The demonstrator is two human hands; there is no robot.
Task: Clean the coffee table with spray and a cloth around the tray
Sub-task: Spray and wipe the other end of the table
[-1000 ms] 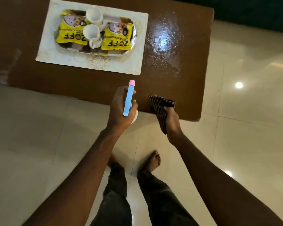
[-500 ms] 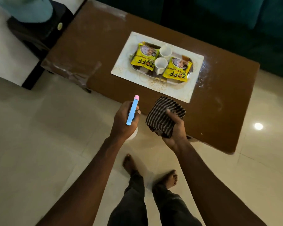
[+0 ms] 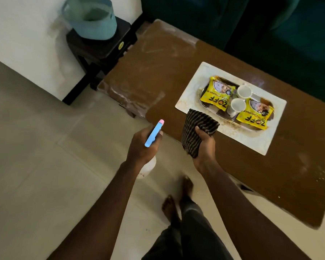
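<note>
The brown coffee table (image 3: 158,76) runs from upper left to lower right. A white mat (image 3: 188,102) on it carries a metal tray (image 3: 221,114) with two yellow packets and two white cups. My left hand (image 3: 141,145) grips a spray bottle (image 3: 154,133) with a blue head and pink tip, held over the floor just off the table's near edge. My right hand (image 3: 203,145) holds a dark striped cloth (image 3: 195,128) above the near edge, its top touching the mat's near corner. Whitish streaks mark the table's left end.
A small dark side table (image 3: 99,47) with a teal bucket (image 3: 90,17) stands beyond the table's left end. A dark green sofa (image 3: 270,30) lines the far side. My bare feet (image 3: 176,199) stand on pale floor tiles by the near edge.
The view has swung left along the table, bringing the left end and side table into sight. My right hand raised the cloth and spread it near the mat. The bottle stays gripped.
</note>
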